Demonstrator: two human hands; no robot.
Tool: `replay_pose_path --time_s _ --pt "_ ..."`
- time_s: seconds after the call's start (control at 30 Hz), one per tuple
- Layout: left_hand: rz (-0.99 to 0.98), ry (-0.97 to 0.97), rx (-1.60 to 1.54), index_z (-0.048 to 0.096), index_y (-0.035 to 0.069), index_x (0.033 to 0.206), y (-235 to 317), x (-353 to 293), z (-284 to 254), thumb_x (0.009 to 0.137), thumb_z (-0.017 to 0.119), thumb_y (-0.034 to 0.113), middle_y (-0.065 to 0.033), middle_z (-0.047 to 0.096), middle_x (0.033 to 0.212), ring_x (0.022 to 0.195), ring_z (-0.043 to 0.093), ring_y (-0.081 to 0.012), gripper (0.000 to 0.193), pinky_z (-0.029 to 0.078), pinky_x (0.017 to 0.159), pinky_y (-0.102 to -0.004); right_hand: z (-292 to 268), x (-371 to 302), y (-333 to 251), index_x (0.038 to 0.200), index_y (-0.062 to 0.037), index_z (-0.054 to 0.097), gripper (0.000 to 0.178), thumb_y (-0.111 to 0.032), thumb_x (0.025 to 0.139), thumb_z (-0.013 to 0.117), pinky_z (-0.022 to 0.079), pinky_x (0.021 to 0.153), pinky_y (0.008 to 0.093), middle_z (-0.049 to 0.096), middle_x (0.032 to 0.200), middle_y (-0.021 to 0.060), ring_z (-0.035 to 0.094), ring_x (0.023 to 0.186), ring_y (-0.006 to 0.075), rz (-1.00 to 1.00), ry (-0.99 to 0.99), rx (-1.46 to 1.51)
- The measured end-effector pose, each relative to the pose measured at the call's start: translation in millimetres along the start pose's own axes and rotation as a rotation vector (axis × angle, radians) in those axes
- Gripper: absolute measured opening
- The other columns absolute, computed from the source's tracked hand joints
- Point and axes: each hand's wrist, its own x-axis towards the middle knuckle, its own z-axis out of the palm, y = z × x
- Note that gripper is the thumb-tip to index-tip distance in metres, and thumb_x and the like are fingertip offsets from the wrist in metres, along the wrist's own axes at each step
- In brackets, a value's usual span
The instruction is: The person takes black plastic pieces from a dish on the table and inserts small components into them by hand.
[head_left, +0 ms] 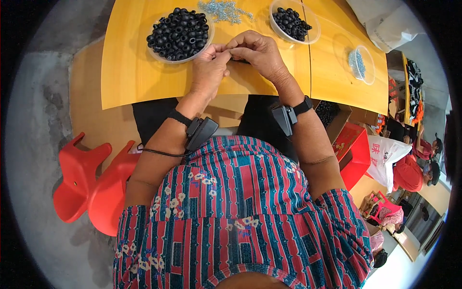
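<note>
Over the yellow table point(144, 86), my left hand point(208, 72) and my right hand point(260, 54) meet, thumbs and fingertips pinched together. What they pinch is small and hidden by the fingers. A bit of something black point(240, 60) shows just beneath my right hand. Left of my hands stands a clear round tub point(179, 61) heaped with black, ring-like rounded pieces point(178, 33). Beyond them lies a loose pile of small shiny silver-blue pieces point(226, 10). A second clear tub point(299, 41), to the right, holds more black pieces point(291, 23).
A small clear tub point(370, 78) of silver-blue pieces sits near the table's right side. Red chairs point(79, 180) stand at the left on the floor. To the right are a red bin point(358, 154), a white plastic bag point(387, 159) and several people farther off.
</note>
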Motion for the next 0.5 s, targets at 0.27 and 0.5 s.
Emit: replay_pose_path --time_s 0.27,0.5 --pt "-0.026 0.006 -0.015 0.054 0.004 0.096 4.9 -0.2 3.1 0.088 0.055 0.009 0.0035 0.050 0.073 0.050 0.034 -0.0015 0.009 0.032 0.048 -0.0173 10.1 -2.7 -2.3 0.087 0.0011 0.061 0.009 0.000 0.079 0.064 0.051 0.065 0.0231 0.062 0.078 0.0056 0.059 0.068 0.0111 0.188 0.152 0.344" --pt "-0.006 -0.021 -0.044 0.055 0.004 0.094 3.0 -0.8 0.2 0.089 0.056 0.012 0.0053 0.046 0.072 0.049 0.032 -0.0014 0.010 0.031 0.047 -0.0179 12.1 -3.4 4.7 0.090 0.0011 0.059 0.013 0.002 0.078 0.064 0.052 0.066 0.0234 0.063 0.081 0.0058 0.061 0.070 0.0114 0.178 0.175 0.439"
